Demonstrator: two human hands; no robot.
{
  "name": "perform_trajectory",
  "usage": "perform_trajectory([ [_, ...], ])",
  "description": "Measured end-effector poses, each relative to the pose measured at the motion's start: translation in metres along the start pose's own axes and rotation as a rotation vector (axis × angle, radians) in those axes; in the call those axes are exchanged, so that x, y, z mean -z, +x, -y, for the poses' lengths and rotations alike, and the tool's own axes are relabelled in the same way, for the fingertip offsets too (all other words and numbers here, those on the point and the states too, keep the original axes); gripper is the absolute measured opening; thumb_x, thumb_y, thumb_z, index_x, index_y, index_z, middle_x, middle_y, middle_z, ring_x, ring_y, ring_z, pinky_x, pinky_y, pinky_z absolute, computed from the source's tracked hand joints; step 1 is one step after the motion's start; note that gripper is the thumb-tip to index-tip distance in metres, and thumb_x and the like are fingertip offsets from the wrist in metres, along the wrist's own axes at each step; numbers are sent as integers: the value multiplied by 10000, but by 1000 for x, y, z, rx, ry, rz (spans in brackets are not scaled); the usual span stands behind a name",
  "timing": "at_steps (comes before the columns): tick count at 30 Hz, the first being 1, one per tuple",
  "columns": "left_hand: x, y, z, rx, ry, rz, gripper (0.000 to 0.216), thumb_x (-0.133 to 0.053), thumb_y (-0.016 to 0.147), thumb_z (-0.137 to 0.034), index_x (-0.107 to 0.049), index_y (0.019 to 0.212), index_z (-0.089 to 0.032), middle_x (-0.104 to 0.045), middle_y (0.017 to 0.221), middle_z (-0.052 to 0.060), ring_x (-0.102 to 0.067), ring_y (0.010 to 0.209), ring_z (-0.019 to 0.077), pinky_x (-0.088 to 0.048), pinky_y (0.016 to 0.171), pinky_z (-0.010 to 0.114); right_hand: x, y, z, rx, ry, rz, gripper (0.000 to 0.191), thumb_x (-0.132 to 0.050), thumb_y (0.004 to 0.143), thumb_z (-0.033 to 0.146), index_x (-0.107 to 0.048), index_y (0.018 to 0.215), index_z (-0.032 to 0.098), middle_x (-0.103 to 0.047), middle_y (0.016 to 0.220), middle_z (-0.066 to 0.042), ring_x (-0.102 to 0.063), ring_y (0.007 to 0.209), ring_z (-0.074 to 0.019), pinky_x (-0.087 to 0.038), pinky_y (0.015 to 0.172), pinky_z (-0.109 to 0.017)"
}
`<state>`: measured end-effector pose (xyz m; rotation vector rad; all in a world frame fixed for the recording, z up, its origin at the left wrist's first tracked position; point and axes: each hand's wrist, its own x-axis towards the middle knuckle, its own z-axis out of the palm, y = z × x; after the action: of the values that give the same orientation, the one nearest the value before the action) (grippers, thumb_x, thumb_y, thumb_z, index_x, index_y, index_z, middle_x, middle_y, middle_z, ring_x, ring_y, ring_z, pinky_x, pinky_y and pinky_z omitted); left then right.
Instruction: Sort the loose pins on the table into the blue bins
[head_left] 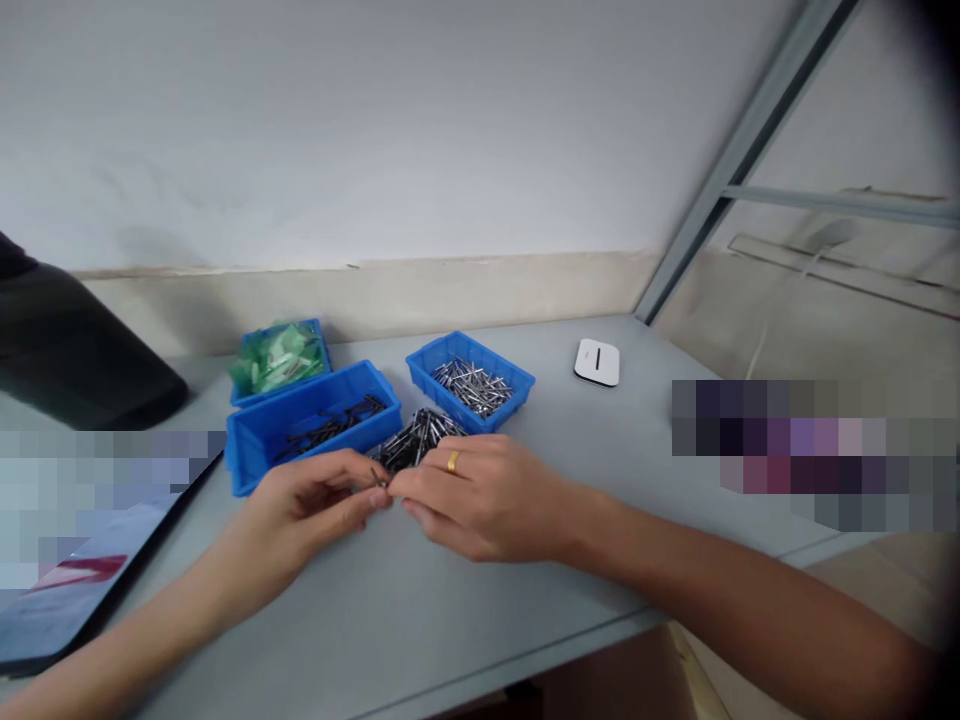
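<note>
My left hand [319,500] pinches a small dark metal pin [379,479] between thumb and forefinger. My right hand [484,498], with a gold ring on one finger, has its fingertips closed right against the same spot; what lies inside them is hidden. Just behind both hands is a pile of thin metal pieces with black parts [420,436], partly covered by my right hand. Beyond my left hand stands a long blue bin [259,437] holding black slender parts [330,430]. A second blue bin [517,398], behind the pile, holds many silver pins [474,385].
At the back left, a blue bin [321,338] holds green plastic wrapping [281,360]. A white square device [598,362] lies at the back right, near a metal frame post [697,230]. A large black object [75,345] leans in from the left, above a dark-edged screen [82,585].
</note>
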<state>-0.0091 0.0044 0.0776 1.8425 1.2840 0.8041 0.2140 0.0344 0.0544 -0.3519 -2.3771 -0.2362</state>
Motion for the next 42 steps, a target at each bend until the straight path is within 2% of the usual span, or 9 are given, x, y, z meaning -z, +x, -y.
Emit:
perform_trajectory([
  [3, 1, -1, 3, 13, 60, 25, 190, -656, 826, -388, -740, 746, -237, -750, 723, -4, -680, 682, 166, -546, 613, 212, 1, 1, -2, -25, -19, 8, 176, -442, 1018, 175, -589, 1113, 154, -686, 836, 3, -615, 754, -113, -446, 728, -255],
  [7, 0, -2, 4, 3, 96, 17, 194, -656, 824, -402, -761, 768, -249, -763, 744, -3, -680, 680, 168, -547, 605, 216, -1, 0, -7, 2, -78, 63, 192, -442, 1013, 147, -611, 928, 175, -635, 730, 19, -578, 686, -121, -422, 690, -266],
  [12, 1, -1, 4, -17, 103, -53, 169, -685, 819, -404, -774, 798, -262, -773, 766, -9, -700, 684, 170, -563, 608, 210, -2, -1, -9, -44, -67, 94, 289, -407, 1062, 252, -600, 864, 168, -662, 755, -3, -620, 738, -130, -415, 700, -278],
  [19, 0, -5, 2, -99, 94, -108, 126, -707, 819, -380, -769, 793, -273, -756, 776, -6, -697, 711, 186, -582, 651, 226, -1, 0, 0, -8, -70, 165, 318, -411, 1064, 286, -547, 798, 177, -600, 667, 10, -565, 638, -121, -375, 632, -272],
  [23, 1, -6, -1, -100, 77, -184, 97, -711, 809, -358, -767, 791, -282, -775, 909, -3, -702, 780, 188, -587, 660, 220, -5, -1, 2, -7, -70, 126, 326, -414, 1063, 321, -557, 806, 180, -617, 680, 12, -570, 650, -123, -385, 637, -274],
  [26, 4, -7, -3, -32, 38, -256, 129, -706, 797, -376, -767, 832, -268, -793, 913, -9, -672, 648, 160, -585, 586, 224, -7, -2, 2, 0, -66, 92, 337, -413, 1057, 330, -562, 790, 187, -625, 681, 17, -565, 632, -119, -383, 620, -272],
  [31, 4, -6, -2, -22, 27, -201, 141, -693, 790, -378, -740, 833, -253, -754, 685, -26, -679, 585, 154, -571, 531, 205, -1, 1, 2, -38, -4, 36, 206, -424, 1040, 249, -608, 1012, 163, -673, 761, 12, -607, 695, -113, -422, 678, -259],
  [34, 2, -4, -2, -42, 71, -171, 125, -693, 794, -373, -737, 792, -256, -763, 707, -25, -695, 629, 156, -574, 571, 202, 2, 2, 2, -54, 10, -11, 202, -430, 1034, 221, -579, 1150, 148, -682, 784, 19, -615, 713, -108, -436, 700, -250],
  [42, -1, -3, 3, -127, 175, 4, 180, -641, 859, -361, -753, 769, -253, -753, 721, -15, -702, 676, 162, -558, 596, 205, 0, 1, 0, -42, -37, 66, 168, -432, 1021, 184, -597, 987, 176, -619, 705, 23, -573, 664, -118, -373, 633, -271],
])
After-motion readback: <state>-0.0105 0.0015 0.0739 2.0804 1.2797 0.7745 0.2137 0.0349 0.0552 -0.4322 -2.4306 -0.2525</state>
